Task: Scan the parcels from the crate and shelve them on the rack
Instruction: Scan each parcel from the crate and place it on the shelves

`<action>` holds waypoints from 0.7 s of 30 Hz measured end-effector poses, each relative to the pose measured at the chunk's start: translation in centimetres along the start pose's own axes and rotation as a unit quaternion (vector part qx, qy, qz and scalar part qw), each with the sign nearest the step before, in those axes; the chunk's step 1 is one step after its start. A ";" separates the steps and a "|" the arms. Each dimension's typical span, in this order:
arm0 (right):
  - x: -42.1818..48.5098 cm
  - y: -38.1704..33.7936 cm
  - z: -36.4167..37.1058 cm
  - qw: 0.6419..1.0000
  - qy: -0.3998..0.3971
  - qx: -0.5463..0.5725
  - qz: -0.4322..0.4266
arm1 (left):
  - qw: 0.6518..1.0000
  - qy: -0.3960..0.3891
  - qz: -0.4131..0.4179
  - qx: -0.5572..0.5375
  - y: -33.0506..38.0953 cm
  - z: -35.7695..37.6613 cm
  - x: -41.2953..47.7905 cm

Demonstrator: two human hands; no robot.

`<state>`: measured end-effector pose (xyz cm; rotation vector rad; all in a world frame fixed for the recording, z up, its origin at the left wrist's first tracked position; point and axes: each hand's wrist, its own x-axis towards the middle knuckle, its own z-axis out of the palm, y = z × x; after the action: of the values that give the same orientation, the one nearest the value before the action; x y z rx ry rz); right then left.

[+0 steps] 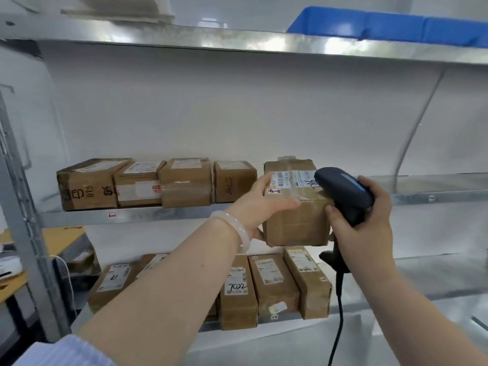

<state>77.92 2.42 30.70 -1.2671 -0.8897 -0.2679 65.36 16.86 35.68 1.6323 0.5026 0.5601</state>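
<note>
My left hand [260, 207] grips a brown cardboard parcel [297, 220] by its left side, thumb on top near the white shipping label. The parcel hangs at the front edge of the middle shelf [158, 216] of the metal rack, to the right of a row of several parcels [155, 183]. My right hand [367, 223] holds a dark blue corded barcode scanner [343, 191] by its handle. The scanner's head lies over the parcel's top right corner. My right fingertips touch the parcel's right side.
The lower shelf [396, 302] carries several more labelled parcels [264, 283]. A blue crate [390, 23] sits on the top shelf at the right. The middle shelf's right half is bare metal. A grey upright post [23, 207] stands at the left, with a yellow-topped table [60, 237] behind it.
</note>
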 end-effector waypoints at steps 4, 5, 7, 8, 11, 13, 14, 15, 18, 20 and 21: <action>4.6 2.7 0.4 1.000 -0.023 0.015 0.010 | 0.997 0.069 -0.001 0.020 0.8 1.3 3.5; 5.6 3.5 0.7 0.999 -0.027 0.020 0.016 | 0.996 0.089 0.001 0.026 0.7 1.5 4.3; 7.2 5.0 1.2 0.999 -0.032 0.024 0.023 | 0.992 0.117 0.012 0.040 0.3 2.0 5.9; 8.0 5.7 1.4 0.999 -0.037 0.022 0.027 | 0.990 0.128 0.019 0.049 0.0 2.2 6.6; 9.8 7.5 2.2 0.997 -0.058 0.019 0.056 | 0.977 0.178 0.047 0.106 -0.9 2.6 8.4; 10.8 8.4 2.9 0.995 -0.074 0.018 0.070 | 0.961 0.213 0.068 0.162 -1.3 2.5 9.6; 11.4 8.8 3.3 0.994 -0.079 0.017 0.071 | 0.952 0.226 0.081 0.188 -1.3 2.3 10.1; 11.9 9.2 3.7 0.994 -0.083 0.016 0.070 | 0.945 0.236 0.092 0.208 -1.2 2.1 10.6; 13.6 9.9 4.9 0.992 -0.102 0.019 0.078 | 0.907 0.283 0.100 0.295 -0.8 1.3 11.7; 14.4 10.5 5.6 0.990 -0.115 0.022 0.084 | 0.840 0.350 0.078 0.406 -0.8 0.9 12.3; 14.7 10.8 5.9 0.989 -0.119 0.022 0.083 | 0.809 0.378 0.073 0.445 -0.9 0.7 12.5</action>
<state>91.74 15.42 33.56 -1.3414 -0.9801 0.0374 75.60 24.07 35.66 2.3108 1.3962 1.2333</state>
